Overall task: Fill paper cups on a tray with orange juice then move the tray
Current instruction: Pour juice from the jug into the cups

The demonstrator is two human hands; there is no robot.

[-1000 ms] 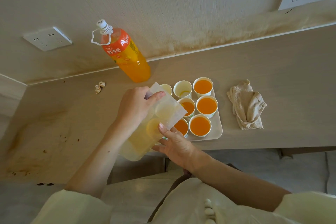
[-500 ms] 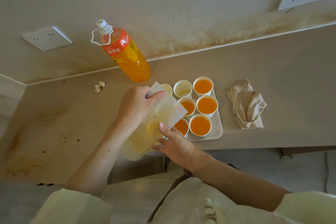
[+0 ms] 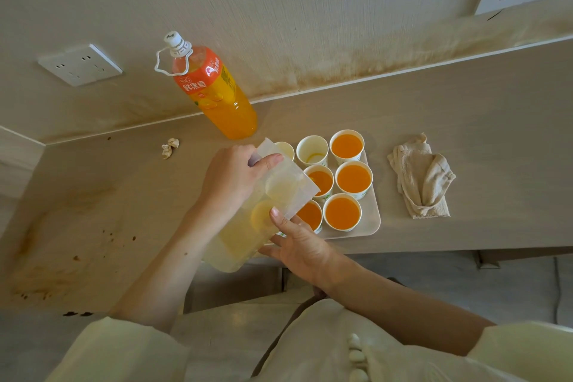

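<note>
A pale tray (image 3: pixel 373 214) near the table's front edge carries several paper cups. Most cups hold orange juice, such as one (image 3: pixel 342 212) at the front right. A cup (image 3: pixel 312 150) at the back has only a trace at its bottom, and another (image 3: pixel 286 149) is half hidden. My left hand (image 3: pixel 231 178) grips a clear plastic jug (image 3: pixel 263 214), tilted over the tray's left side and nearly drained. My right hand (image 3: pixel 299 242) steadies the jug from below, thumb on its side. The front left cups are partly hidden behind the jug.
A capped orange juice bottle (image 3: pixel 214 90) stands at the back against the wall. A crumpled beige cloth (image 3: pixel 421 178) lies right of the tray. A small paper wad (image 3: pixel 170 147) sits at the left. Dark stains (image 3: pixel 108 236) mark the table's left part.
</note>
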